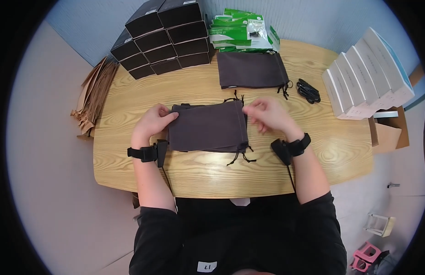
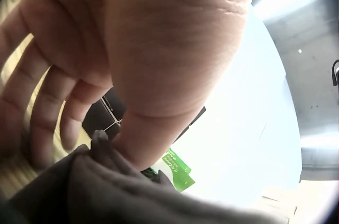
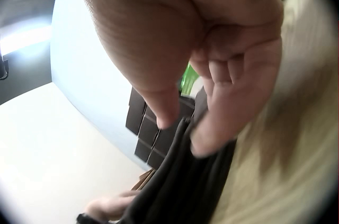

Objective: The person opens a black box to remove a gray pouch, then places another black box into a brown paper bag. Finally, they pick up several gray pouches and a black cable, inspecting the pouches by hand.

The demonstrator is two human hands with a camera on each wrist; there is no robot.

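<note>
A dark grey drawstring pouch [image 1: 205, 126] lies flat on top of at least one more pouch, its corded end toward the right. At its left edge my left hand [image 1: 154, 121] pinches the cloth; in the left wrist view the thumb [image 2: 151, 134] presses down on the gathered fabric [image 2: 122, 192]. By the upper right corner is my right hand [image 1: 269, 114]. The right wrist view shows its thumb and forefinger [image 3: 220, 126] apart, with the pouch edge [image 3: 183, 155] between them. Black cords [image 1: 242, 156] stick out at the right end.
Another grey pouch [image 1: 251, 71] lies behind, before green-and-clear packets [image 1: 242, 32]. Black boxes [image 1: 169, 43] are stacked at back left. A coiled black cable [image 1: 308, 91] and a row of white boxes [image 1: 363, 80] are at right. Brown paper bags [image 1: 95, 94] hang at the table's left edge.
</note>
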